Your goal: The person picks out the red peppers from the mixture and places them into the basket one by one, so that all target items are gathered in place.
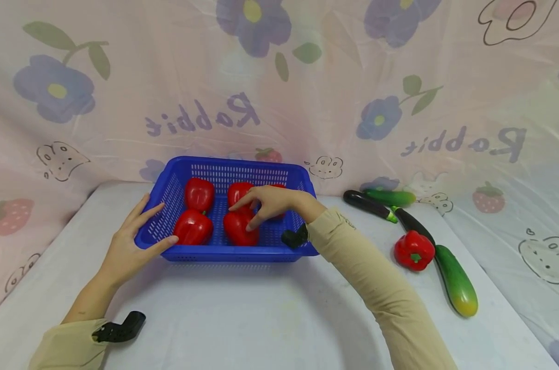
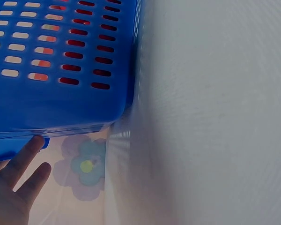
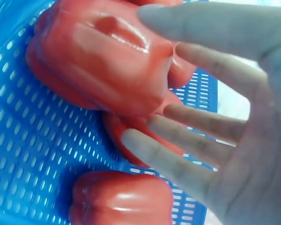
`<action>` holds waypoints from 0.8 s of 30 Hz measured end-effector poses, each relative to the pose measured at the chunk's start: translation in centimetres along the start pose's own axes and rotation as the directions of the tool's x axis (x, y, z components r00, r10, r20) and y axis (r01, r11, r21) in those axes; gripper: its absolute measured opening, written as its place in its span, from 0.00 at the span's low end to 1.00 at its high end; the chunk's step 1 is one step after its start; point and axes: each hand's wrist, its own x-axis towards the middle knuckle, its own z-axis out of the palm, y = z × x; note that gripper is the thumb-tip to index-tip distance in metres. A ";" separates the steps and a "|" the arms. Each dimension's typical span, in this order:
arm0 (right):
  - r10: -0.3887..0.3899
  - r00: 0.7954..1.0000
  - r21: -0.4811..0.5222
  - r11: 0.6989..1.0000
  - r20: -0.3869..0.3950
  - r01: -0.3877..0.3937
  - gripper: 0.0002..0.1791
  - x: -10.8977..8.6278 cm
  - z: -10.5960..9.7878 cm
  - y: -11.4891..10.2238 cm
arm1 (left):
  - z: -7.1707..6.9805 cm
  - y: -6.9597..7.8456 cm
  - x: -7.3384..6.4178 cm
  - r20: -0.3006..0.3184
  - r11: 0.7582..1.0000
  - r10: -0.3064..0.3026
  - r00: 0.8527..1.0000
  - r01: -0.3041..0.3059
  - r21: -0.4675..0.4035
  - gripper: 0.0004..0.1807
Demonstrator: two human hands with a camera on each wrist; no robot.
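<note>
A blue perforated plastic basket [image 1: 233,253] holds several red bell peppers, among them a front-left one [image 1: 193,227] and a back-left one [image 1: 199,194]. My left hand [image 1: 129,249] is at the basket's left end, fingers spread along the rim and thumb by the front-left corner. In the left wrist view, fingertips [image 2: 35,143] show beside the basket. Inside the basket, my right hand [image 1: 272,200] reaches over the front-middle red bell pepper [image 1: 237,228]. Its fingers are extended and spread next to that pepper [image 3: 107,61] in the right wrist view, the thumb overlapping its edge; firm contact is unclear.
Right of the basket, another red bell pepper [image 1: 413,250] lies on the white table [image 1: 270,313]. Around it are two dark eggplants [image 1: 367,203] and two green cucumber-like vegetables [image 1: 456,280]. A printed cloth [image 1: 289,103] hangs behind the basket.
</note>
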 end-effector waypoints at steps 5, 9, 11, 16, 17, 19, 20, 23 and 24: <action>-0.046 0.999 -0.046 0.998 -0.026 0.045 0.31 -0.2 -0.2 -0.1 | 0.0 0.0 0.0 0.000 1.000 0.000 1.000 0.000 -0.001 0.40; -0.087 0.993 -0.039 0.996 -0.080 0.084 0.30 -0.7 -0.5 -0.3 | 0.0 0.1 0.0 0.002 1.000 -0.004 1.000 0.004 0.003 0.40; -0.112 0.988 -0.018 0.994 -0.110 0.111 0.30 -1.0 -0.7 -0.5 | 0.0 0.1 0.0 0.002 1.000 -0.004 1.000 0.004 0.003 0.40; -0.171 0.968 0.005 0.985 -0.183 0.175 0.30 -1.7 -0.7 -0.6 | 0.0 0.1 0.1 -0.001 1.000 -0.003 1.000 0.003 0.007 0.40; -0.177 0.965 0.004 0.983 -0.195 0.181 0.30 -1.8 -0.7 -0.6 | 0.0 0.1 0.1 -0.001 1.000 -0.003 1.000 0.003 0.008 0.40; -0.182 0.959 0.002 0.982 -0.217 0.187 0.30 -2.0 -0.6 -0.5 | 0.0 0.0 0.0 0.001 1.000 -0.002 1.000 0.002 0.008 0.40; -0.185 0.956 0.001 0.982 -0.227 0.190 0.30 -2.1 -0.6 -0.5 | 0.0 0.0 0.0 0.002 1.000 -0.002 1.000 0.002 0.008 0.40; -0.189 0.947 0.003 0.980 -0.259 0.197 0.30 -2.5 -0.4 -0.5 | 0.0 0.0 0.0 0.002 1.000 -0.003 1.000 0.003 0.009 0.40; -0.190 0.944 0.003 0.980 -0.270 0.198 0.30 -2.7 -0.4 -0.5 | 0.0 0.0 -0.1 0.001 1.000 -0.003 1.000 0.003 0.010 0.40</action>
